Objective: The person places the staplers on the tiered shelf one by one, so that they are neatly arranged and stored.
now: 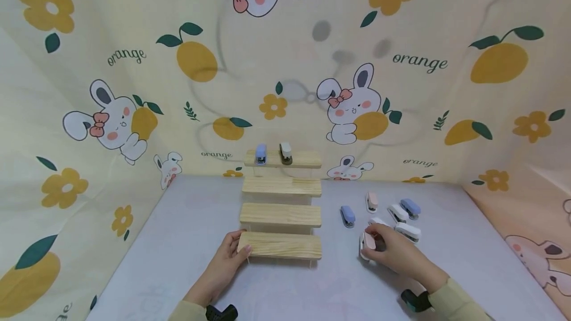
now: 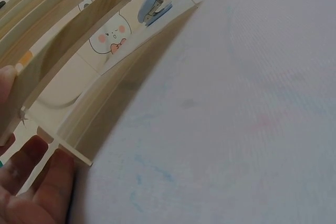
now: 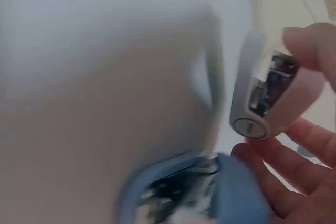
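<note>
A stepped wooden display rack (image 1: 285, 245) stands near the middle of the table, its left end gripped by my left hand (image 1: 223, 260). The thumb lies on the lowest step, and other fingers (image 2: 62, 174) touch the rack's side in the left wrist view. Right of the rack, my right hand (image 1: 399, 251) holds a small pink and white stapler (image 1: 368, 242) between thumb and fingers. In the right wrist view this stapler (image 3: 249, 95) is tilted on end above the table. A blue stapler (image 1: 260, 154) and a white stapler (image 1: 286, 153) stand on the top step.
Several more staplers lie right of the rack: a blue one (image 1: 347, 216), a pink one (image 1: 371, 201), white ones (image 1: 408, 232) and another blue one (image 1: 411, 208). One white stapler (image 1: 377, 221) is partly hidden by my right hand. A patterned cloth (image 1: 285, 63) hangs behind the table.
</note>
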`<control>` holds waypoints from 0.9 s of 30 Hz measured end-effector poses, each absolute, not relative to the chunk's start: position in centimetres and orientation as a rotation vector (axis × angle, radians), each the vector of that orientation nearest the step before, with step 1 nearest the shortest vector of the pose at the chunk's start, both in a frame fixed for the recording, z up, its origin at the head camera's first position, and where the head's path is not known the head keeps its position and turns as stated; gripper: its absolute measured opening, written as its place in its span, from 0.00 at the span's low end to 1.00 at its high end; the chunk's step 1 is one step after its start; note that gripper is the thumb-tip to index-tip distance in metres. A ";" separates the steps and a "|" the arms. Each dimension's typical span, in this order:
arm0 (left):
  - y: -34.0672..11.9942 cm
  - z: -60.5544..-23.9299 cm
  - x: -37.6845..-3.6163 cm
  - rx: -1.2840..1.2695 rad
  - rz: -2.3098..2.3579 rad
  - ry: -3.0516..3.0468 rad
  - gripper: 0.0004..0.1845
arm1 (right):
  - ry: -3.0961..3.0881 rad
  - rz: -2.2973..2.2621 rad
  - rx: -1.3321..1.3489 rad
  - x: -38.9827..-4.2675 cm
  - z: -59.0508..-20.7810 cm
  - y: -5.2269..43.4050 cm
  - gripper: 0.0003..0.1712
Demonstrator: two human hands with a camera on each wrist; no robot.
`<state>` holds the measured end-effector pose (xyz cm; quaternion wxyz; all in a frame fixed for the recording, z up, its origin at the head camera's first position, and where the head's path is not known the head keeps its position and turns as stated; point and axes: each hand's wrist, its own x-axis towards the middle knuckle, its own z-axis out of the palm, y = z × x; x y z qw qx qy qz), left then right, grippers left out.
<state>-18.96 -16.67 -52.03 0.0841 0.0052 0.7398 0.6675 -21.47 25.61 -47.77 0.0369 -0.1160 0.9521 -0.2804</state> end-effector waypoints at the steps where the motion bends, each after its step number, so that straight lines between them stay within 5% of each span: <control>1: -16.7 -52.0 -19.0 0.027 1.994 2.211 0.34 | 2.946 -0.872 -0.366 -21.5 -47.4 25.4 0.31; 12: -16.7 -52.0 -19.0 0.029 2.014 2.196 0.33 | 3.094 -1.218 -0.583 -24.1 -41.8 22.0 0.33; 27: -16.9 -52.0 -18.9 0.039 1.987 2.195 0.33 | 3.043 -1.333 -0.649 -31.8 -34.5 14.8 0.33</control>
